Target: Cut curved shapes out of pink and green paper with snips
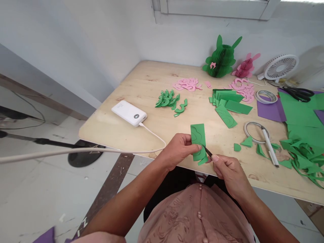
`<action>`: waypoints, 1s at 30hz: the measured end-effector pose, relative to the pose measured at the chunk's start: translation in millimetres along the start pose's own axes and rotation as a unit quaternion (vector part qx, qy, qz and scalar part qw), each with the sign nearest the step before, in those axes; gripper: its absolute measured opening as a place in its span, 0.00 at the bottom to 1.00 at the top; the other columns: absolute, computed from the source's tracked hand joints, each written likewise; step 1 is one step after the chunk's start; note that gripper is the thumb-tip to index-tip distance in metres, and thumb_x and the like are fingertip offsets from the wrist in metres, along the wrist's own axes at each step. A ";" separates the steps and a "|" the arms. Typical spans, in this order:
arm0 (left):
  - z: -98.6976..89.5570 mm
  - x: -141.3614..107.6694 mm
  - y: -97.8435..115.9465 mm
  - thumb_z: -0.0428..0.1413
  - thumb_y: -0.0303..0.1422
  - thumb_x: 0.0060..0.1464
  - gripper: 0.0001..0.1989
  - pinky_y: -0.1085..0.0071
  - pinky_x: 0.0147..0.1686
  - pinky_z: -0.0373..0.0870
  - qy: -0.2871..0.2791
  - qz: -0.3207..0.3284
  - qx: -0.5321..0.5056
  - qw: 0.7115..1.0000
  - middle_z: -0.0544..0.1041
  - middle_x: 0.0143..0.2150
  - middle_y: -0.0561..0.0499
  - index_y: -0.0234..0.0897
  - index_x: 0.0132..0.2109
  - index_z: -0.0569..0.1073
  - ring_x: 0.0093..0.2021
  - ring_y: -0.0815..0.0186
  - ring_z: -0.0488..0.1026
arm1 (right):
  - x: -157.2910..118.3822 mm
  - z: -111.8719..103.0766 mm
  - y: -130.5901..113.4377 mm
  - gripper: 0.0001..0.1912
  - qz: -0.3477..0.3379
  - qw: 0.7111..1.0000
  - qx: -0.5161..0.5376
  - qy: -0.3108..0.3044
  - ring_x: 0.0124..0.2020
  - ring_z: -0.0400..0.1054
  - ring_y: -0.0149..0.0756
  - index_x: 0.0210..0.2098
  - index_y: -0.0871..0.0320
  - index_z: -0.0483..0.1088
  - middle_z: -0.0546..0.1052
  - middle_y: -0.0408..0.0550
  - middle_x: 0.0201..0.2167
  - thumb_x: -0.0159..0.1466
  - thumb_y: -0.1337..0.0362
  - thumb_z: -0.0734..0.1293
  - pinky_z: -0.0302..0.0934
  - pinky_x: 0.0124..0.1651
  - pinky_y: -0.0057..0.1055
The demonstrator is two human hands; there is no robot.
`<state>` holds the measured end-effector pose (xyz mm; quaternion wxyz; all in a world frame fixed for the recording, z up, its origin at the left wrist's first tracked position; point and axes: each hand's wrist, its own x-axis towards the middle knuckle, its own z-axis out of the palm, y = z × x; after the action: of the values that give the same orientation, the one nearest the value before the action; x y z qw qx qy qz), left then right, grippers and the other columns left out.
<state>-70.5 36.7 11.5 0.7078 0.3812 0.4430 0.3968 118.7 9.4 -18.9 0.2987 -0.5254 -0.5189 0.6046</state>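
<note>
My left hand (pixel 181 148) pinches a green paper strip (pixel 198 132) between thumb and fingers, just over the table's front edge. Curved pencil-like lines run across the strip, and a partly cut piece hangs at its lower end. In my right hand (pixel 229 170) is a small pair of scissors (pixel 208 152), its dark blades touching the strip's right side; the handles are hidden by my fingers. Beyond my hands lie a pile of curly green cut-outs (pixel 167 98) and a stack of green strips (pixel 227 98), one of them with drawn lines.
A white power bank (pixel 129 112) trails a cable (pixel 101 150) past my left hand. To the right lie a white marker (pixel 270 148), a tape ring (pixel 265 97), black-handled cutters (pixel 298 93) and green scraps (pixel 306 155). Paper figures (pixel 222 59) and a fan (pixel 280 67) stand at the back.
</note>
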 end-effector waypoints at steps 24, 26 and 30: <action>2.1 1.1 5.7 0.60 0.28 0.43 0.06 0.72 0.32 0.65 -0.011 -0.012 0.003 1.000 0.77 0.28 0.50 0.31 0.31 0.79 0.29 0.69 0.71 | 3.0 -1.4 -4.0 0.24 -0.020 1.000 -0.018 -0.011 0.20 0.36 0.27 0.18 0.55 0.50 0.45 0.36 0.17 0.64 0.50 0.60 0.34 0.22 0.30; 2.1 1.3 5.8 0.60 0.29 0.42 0.06 0.72 0.33 0.65 -0.009 -0.013 0.004 1.000 0.77 0.28 0.50 0.31 0.31 0.79 0.29 0.68 0.70 | 2.9 -2.2 -4.0 0.24 -0.019 1.000 -0.021 -0.010 0.21 0.36 0.27 0.18 0.55 0.50 0.45 0.36 0.18 0.64 0.50 0.60 0.34 0.22 0.30; 2.1 1.5 6.7 0.60 0.28 0.42 0.06 0.73 0.32 0.65 -0.010 -0.014 0.006 1.000 0.77 0.28 0.50 0.31 0.30 0.79 0.28 0.69 0.70 | 2.7 -3.9 -6.0 0.24 -0.014 0.999 -0.037 -0.011 0.21 0.36 0.27 0.18 0.55 0.52 0.45 0.36 0.19 0.63 0.49 0.61 0.34 0.23 0.30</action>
<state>-69.6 40.3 17.6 0.7155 0.3827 0.4437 0.3804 120.6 14.8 -13.7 0.2815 -0.5219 -0.5513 0.5869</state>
